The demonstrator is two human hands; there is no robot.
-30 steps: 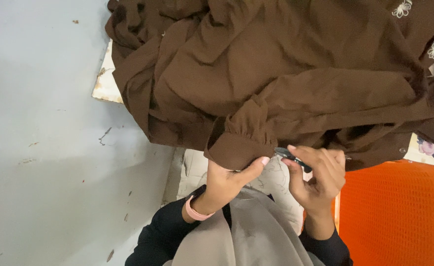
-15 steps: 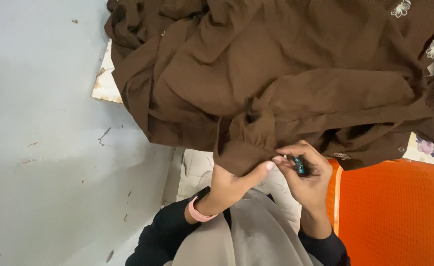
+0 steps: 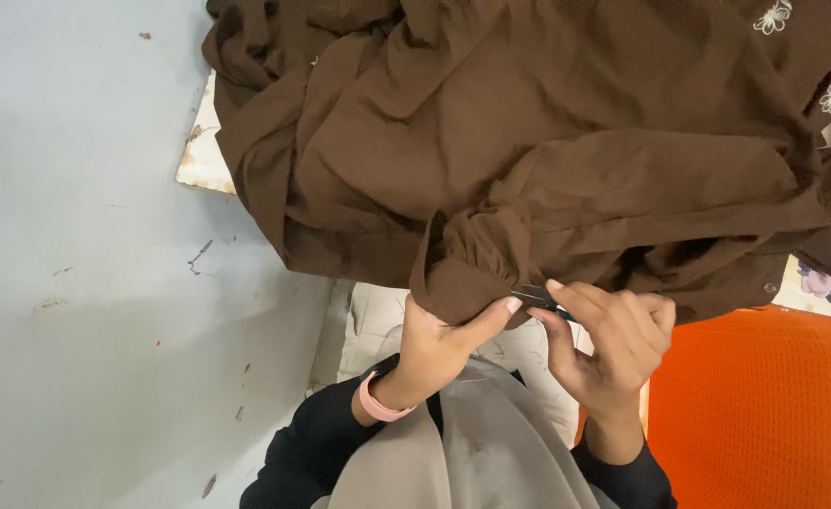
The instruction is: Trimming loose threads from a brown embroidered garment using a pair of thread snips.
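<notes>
A large brown garment (image 3: pixel 547 141) with small white embroidered flowers lies heaped across the upper part of the view. Its gathered sleeve cuff (image 3: pixel 467 273) hangs toward me. My left hand (image 3: pixel 444 344) pinches the lower edge of that cuff between thumb and fingers; a pink band circles the wrist. My right hand (image 3: pixel 613 339) is closed around a small dark tool (image 3: pixel 540 300), whose tip touches the cuff edge right beside my left thumb. Most of the tool is hidden in my fingers.
An orange plastic mesh surface (image 3: pixel 764 415) sits at the lower right. A grey painted floor (image 3: pixel 85 283) fills the left. A pale board edge (image 3: pixel 203 155) shows under the garment, and a floral cloth (image 3: pixel 825 283) peeks out at the right.
Both hands stay at the cuff. My right hand has turned the small dark tool so less of it shows, and the cuff has bunched up a little more.
</notes>
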